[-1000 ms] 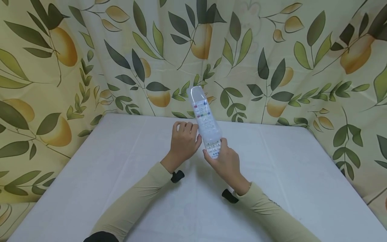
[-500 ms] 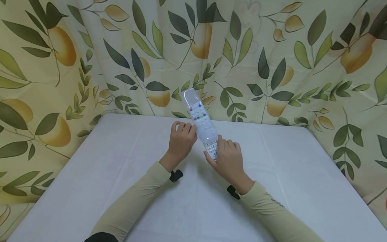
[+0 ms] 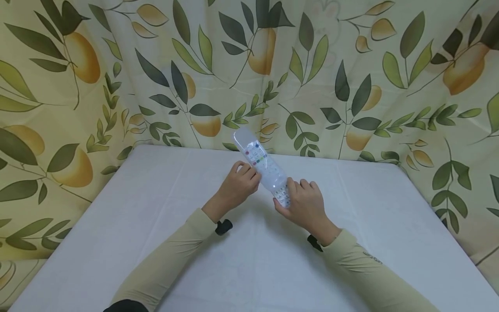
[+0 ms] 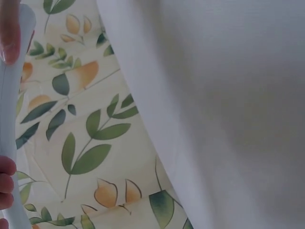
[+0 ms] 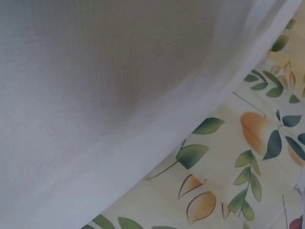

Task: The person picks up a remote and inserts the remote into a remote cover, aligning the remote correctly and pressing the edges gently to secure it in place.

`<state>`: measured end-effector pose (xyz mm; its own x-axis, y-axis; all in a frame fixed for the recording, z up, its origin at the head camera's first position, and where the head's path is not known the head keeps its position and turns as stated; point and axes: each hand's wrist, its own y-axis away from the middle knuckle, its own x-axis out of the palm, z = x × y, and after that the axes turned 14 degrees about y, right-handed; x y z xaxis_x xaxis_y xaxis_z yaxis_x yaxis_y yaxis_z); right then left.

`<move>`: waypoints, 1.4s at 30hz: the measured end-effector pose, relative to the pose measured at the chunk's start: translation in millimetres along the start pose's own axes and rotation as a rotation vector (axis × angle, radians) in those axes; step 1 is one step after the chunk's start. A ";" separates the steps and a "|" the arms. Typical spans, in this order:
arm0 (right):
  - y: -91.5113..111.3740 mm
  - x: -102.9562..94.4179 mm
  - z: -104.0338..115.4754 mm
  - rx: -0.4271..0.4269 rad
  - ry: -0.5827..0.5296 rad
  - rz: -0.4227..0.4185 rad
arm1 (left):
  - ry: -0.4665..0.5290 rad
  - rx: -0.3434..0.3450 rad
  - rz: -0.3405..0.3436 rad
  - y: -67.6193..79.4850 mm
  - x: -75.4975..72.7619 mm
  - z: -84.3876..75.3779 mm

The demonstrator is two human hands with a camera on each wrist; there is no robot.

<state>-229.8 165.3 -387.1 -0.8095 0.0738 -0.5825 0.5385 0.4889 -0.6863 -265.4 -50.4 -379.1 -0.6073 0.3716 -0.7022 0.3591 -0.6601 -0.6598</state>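
A white remote control [image 3: 261,161] in a clear plastic sleeve is held up over the table, tilted with its far end to the left. The right hand [image 3: 304,203] grips its near end, thumb on the left side and fingers along the right. At the left edge, about midway, the left hand [image 3: 241,184] pinches it with curled fingers. In the left wrist view the remote control [image 4: 8,109] appears edge-on at the left border, with a fingertip [image 4: 9,50] on it above and several more fingertips below. The right wrist view leaves the remote control out of frame.
A white cloth covers the table [image 3: 249,260]. Behind and beside it hangs a curtain [image 3: 312,99] printed with leaves and orange fruit. Black wrist cameras [image 3: 224,227] sit under both cuffs.
The remote control has tipped further to the left and its far end has come lower. The right hand has moved rightward; the left hand has closed in on the remote control's left edge.
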 end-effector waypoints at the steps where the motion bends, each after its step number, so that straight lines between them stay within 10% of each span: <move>1: 0.1 -0.3 -0.8 -0.002 -0.006 0.003 | 0.010 0.007 0.003 0.6 0.5 -0.6; 22: 6.3 4.4 -14.6 0.001 -0.107 -0.169 | 0.044 0.049 -0.003 12.9 -0.1 -13.6; 30: 10.4 5.9 -32.4 -0.171 -0.018 -0.268 | 0.072 0.062 -0.210 -0.4 -28.3 -7.6; 42: 16.1 9.8 -29.5 -0.294 -0.027 -0.239 | 0.208 -0.041 -0.032 -7.9 -25.4 -17.8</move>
<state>-235.9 199.5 -391.0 -0.8955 -0.0942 -0.4349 0.2414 0.7183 -0.6526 -240.2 -42.9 -360.8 -0.4611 0.5211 -0.7182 0.3732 -0.6204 -0.6898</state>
